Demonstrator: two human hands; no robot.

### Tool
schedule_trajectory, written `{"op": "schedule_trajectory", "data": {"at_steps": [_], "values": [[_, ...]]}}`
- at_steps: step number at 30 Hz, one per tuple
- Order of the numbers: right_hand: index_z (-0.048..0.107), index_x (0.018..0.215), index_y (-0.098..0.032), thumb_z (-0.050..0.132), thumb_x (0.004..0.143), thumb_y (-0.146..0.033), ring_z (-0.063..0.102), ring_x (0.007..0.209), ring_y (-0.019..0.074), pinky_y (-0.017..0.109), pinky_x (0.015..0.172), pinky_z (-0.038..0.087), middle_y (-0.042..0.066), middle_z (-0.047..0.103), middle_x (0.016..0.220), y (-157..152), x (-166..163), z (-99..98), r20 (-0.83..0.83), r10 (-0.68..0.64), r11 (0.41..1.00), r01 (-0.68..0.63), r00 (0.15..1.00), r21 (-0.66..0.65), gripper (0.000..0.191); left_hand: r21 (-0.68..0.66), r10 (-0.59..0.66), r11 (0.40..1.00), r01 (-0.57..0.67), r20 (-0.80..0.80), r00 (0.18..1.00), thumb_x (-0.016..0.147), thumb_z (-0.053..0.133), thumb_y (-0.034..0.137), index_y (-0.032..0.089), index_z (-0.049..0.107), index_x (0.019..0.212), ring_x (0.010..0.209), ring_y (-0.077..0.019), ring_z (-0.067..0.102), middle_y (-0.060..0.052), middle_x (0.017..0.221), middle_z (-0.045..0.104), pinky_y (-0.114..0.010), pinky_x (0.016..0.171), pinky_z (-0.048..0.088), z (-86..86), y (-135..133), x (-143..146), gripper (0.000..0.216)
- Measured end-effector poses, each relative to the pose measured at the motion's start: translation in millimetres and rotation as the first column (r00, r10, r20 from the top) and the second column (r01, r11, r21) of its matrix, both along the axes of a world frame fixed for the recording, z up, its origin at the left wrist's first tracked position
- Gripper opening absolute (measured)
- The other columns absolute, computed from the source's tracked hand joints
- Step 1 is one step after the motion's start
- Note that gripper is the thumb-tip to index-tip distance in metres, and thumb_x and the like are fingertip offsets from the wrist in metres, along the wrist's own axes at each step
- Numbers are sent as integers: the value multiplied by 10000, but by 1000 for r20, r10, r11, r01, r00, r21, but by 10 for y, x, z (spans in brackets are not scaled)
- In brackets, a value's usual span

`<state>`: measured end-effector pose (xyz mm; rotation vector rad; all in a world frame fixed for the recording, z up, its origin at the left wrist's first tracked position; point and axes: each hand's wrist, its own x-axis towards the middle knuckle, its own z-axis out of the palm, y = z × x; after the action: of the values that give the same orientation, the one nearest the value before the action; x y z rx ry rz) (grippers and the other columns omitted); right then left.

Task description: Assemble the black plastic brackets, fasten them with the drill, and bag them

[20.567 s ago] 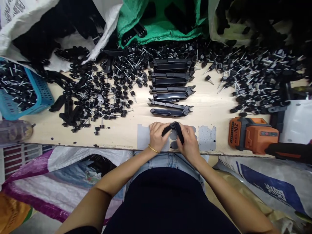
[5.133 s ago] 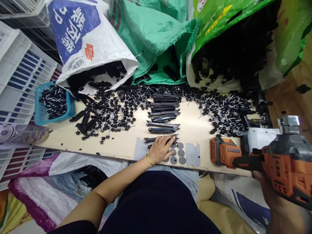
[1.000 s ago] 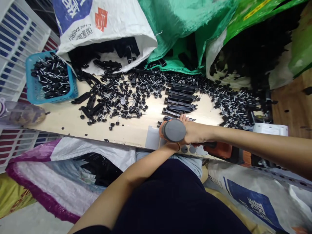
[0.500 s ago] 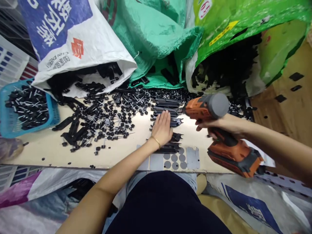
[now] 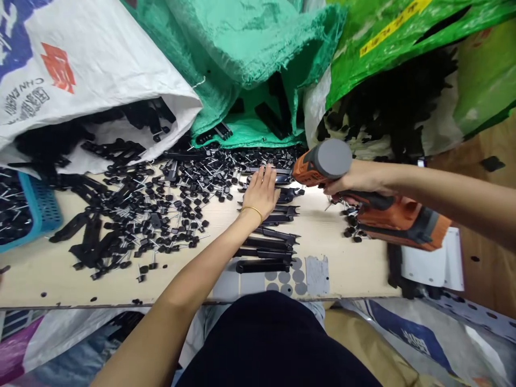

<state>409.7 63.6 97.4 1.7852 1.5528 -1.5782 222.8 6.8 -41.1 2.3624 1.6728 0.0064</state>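
The left hand [image 5: 261, 189] lies flat, palm down, on the far end of a row of black bars [image 5: 268, 250] in the middle of the table [image 5: 346, 263]. Its fingers [image 5: 262, 174] are stretched out straight, lightly spread and pointing far. They grip nothing and only press on the bars beneath. A thin gold bangle [image 5: 252, 209] circles the wrist.

The right hand [image 5: 355, 183] comes in from the right and is wrapped tight round the grip of an orange drill [image 5: 387, 215]. The fingers are curled under the handle and the thumb side faces up. The drill's grey rear cap [image 5: 332, 158] faces the camera, just right of the left hand's fingertips. Its nose is hidden behind the body, so whether it touches a bar cannot be told. The battery end sticks out to the right, over the table's right part.

The bars run in a line from the near edge to the far side, each lying crosswise. Left of them lies a wide scatter of black-headed screws [image 5: 161, 209], with a smaller cluster [image 5: 350, 231] under the drill. A grey sheet with round pads [image 5: 286, 277] sits at the near edge, touching the nearest bar. A blue basket [image 5: 44, 207] of screws stands far left. White [image 5: 100, 64] and green sacks [image 5: 250, 48] of black parts line the far side.
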Motion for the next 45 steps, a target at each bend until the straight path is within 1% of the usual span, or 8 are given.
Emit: {"op": "schedule_trajectory", "data": {"at_steps": [3,7,14,22,27,33,39,45], "values": [[508,712,-128,619,680,-117,418,356,69,190,328,334,-19,493,483,-20,-77,22,48,67,996,-70,997,57,116,-3,0,1000,0,8,1000,955,290,336,43,250,1455,1430,-272,184,-150,1543,211,-394,1168,148,1,12,-7,581],[542,867,-102,616,726,-137,457,396,73,208,368,386,18,564,594,-168,-130,93,36,35,996,-37,999,77,163,2,25,1000,-25,16,1000,954,295,335,18,231,1455,1427,-278,191,-172,1539,209,-394,1164,150,21,-9,-5,596],[551,938,-108,582,757,-112,467,394,55,197,365,382,57,616,739,-513,-114,289,25,-72,997,73,997,-40,184,18,40,999,-42,70,997,952,275,321,21,203,1463,1428,-274,187,-171,1541,199,-415,1167,140,0,-33,-12,597],[531,810,-111,548,720,-124,452,381,70,202,357,364,23,560,602,-378,-122,77,16,48,994,-46,999,-99,93,-12,20,1000,-20,50,999,944,290,287,19,194,1466,1431,-276,174,-167,1545,190,-405,1169,131,17,-24,0,595],[500,705,-121,565,690,-99,421,366,66,202,341,342,-10,490,518,-373,-191,88,80,107,994,-104,991,-44,71,-4,-16,1000,16,83,996,937,267,242,13,218,1459,1433,-275,169,-167,1542,200,-409,1168,131,8,-12,11,572],[535,872,-107,608,701,-90,461,411,59,197,371,391,11,544,647,-704,-99,166,-29,1,1000,0,1000,27,186,-22,-49,998,52,120,992,938,328,335,20,219,1460,1438,-271,153,-176,1547,174,-415,1179,80,117,-100,-63,619],[524,907,-126,581,723,-118,475,387,60,192,351,383,44,598,712,-1013,11,284,-7,-127,988,126,992,-89,193,13,-16,1000,15,88,996,939,360,384,66,232,1466,1437,-290,152,-170,1550,165,-463,1167,93,106,-431,-178,628],[524,790,-118,579,679,-133,449,393,57,182,361,350,8,537,592,-949,-40,126,-36,43,995,-46,998,-86,125,28,-43,999,41,72,997,944,342,332,98,218,1476,1446,-281,117,-151,1561,126,-470,1163,103,26,-466,-190,594]]}}
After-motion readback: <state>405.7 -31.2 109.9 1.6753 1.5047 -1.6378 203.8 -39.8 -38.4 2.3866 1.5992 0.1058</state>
